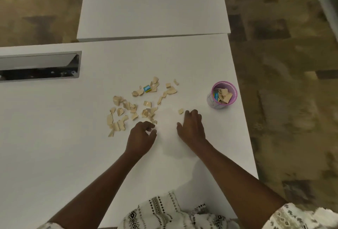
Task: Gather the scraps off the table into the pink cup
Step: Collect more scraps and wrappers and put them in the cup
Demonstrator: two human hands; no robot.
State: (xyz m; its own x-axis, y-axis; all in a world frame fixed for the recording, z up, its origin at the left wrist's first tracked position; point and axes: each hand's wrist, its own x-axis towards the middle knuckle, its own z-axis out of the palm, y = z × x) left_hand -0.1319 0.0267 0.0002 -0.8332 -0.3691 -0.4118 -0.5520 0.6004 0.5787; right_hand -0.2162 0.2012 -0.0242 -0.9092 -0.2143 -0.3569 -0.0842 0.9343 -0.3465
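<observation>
Scraps (135, 107) of tan, torn material lie scattered across the middle of the white table (54, 137), in a loose patch ahead of the person's left hand. One small blue and yellow piece (147, 88) sits among those at the far side of the patch. A single tan scrap (180, 111) lies apart from the rest, just beside the fingertips of the right hand.

Pink cup (222, 95) stands upright near the right edge of the table, well apart from the main patch. It already holds several tan pieces and one with blue print.

Left hand (141, 137) rests at the near edge of the patch, fingers curled inward, thumb and forefinger drawn close; whether they pinch a scrap cannot be told. Right hand (192, 128) lies palm down on bare table, fingers together and relaxed, holding nothing visible.

A recessed metal slot (39, 66) is set in the table at far left. A second white tabletop (153, 5) adjoins beyond.
</observation>
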